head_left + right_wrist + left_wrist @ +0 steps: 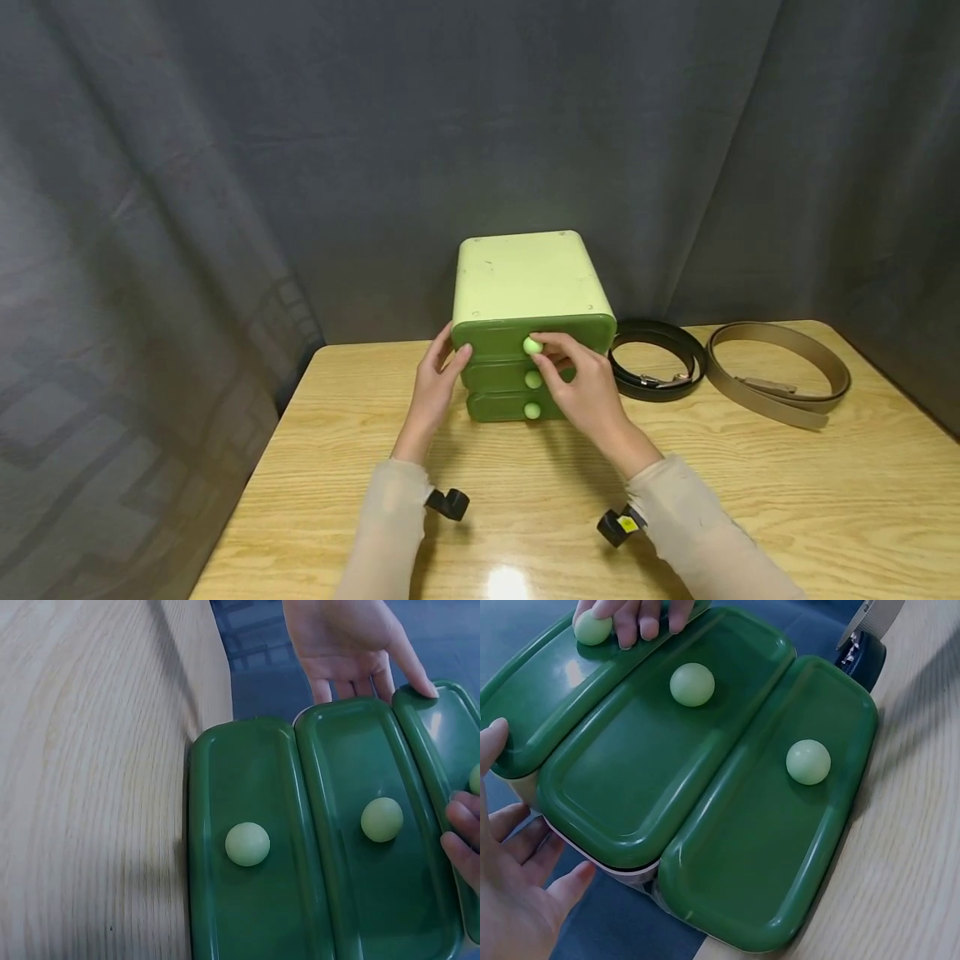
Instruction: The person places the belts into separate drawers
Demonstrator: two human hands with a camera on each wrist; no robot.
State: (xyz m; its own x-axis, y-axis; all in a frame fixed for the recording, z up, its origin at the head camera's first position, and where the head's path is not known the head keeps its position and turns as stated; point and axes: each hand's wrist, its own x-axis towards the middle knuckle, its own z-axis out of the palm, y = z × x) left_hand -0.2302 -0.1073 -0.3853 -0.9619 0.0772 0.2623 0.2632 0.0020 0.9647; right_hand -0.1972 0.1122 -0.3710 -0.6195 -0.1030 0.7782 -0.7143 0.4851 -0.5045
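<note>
- Right hand pinches the top drawer knob; its smoothness might cause slipping;
- Left hand, uncurled, touches the three-drawer cabinet at nine o'clock; weak bracing might allow skidding

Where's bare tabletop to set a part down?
Free: wooden table between the left hand and the table's left edge; also right front, between right sleeve and right edge, nearer than the tan belt. Crowded: right of the drawer unit, where black belt and tan belt lie; and the unit's front, with right hand pinching the top knob.
</note>
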